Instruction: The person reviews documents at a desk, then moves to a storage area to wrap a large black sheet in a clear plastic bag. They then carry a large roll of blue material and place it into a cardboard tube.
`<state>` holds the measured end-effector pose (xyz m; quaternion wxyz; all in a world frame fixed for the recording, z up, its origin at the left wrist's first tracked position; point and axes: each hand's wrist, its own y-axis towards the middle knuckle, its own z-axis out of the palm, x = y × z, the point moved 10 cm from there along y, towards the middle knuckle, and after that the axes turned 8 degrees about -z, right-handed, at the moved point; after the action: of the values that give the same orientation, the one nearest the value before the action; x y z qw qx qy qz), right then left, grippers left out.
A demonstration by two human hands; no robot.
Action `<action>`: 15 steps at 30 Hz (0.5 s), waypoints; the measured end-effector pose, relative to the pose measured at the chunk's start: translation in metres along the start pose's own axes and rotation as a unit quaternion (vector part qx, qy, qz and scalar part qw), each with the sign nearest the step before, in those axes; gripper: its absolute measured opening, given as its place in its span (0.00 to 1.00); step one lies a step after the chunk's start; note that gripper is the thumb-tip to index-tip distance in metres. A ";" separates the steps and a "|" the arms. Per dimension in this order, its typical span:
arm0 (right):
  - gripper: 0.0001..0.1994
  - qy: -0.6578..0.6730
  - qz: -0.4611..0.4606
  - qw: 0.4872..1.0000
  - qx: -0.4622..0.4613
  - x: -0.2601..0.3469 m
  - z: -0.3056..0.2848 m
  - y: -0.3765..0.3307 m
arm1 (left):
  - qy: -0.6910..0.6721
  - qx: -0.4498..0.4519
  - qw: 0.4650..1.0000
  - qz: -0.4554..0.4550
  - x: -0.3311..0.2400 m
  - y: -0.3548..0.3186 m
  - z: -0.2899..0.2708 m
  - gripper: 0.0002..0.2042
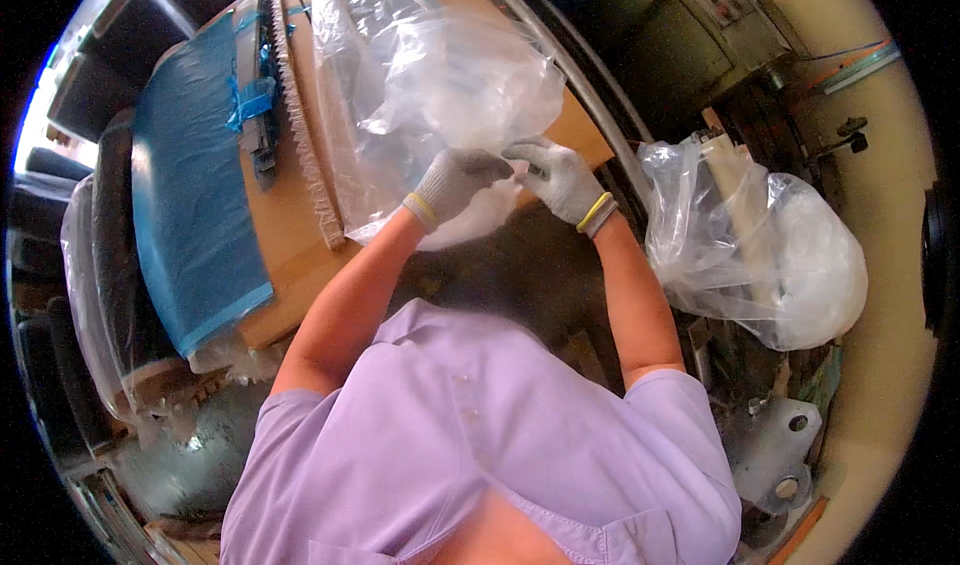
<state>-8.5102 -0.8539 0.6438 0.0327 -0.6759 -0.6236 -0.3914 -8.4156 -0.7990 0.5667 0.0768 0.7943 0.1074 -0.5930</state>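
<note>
Puffy, crumpled clear plastic bag (pixel 465 75) across brown board (pixel 290 275)

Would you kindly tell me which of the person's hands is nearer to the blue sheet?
Left. The left hand is to the right of the blue sheet, at the clear plastic; the right hand is farther right.

Strong light enters from the upper left, where the rim burns white with a blue fringe. Glints streak the clear plastic bag (pixel 470 75); the green machine (pixel 665 40) sits in dim shade. Grain speckles darker areas, fisheye distortion bends edges, and black fills the corners.
</note>
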 end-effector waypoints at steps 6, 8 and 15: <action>0.05 -0.154 -0.068 0.985 0.024 0.015 0.009 0.012 | -0.091 0.004 0.995 -0.047 0.005 -0.009 -0.023 0.09; 0.06 -0.070 -0.045 0.997 -0.006 0.017 0.005 0.013 | -0.136 -0.015 0.990 -0.042 0.009 -0.011 -0.034 0.08; 0.22 0.383 0.180 0.906 -0.031 -0.016 0.046 0.015 | 0.061 -0.068 0.996 -0.010 -0.006 -0.010 -0.057 0.06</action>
<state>-8.4736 -0.8455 0.6091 0.3177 -0.5756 -0.4186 -0.6265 -8.3672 -0.7754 0.5892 0.1176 0.8207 0.1599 -0.5358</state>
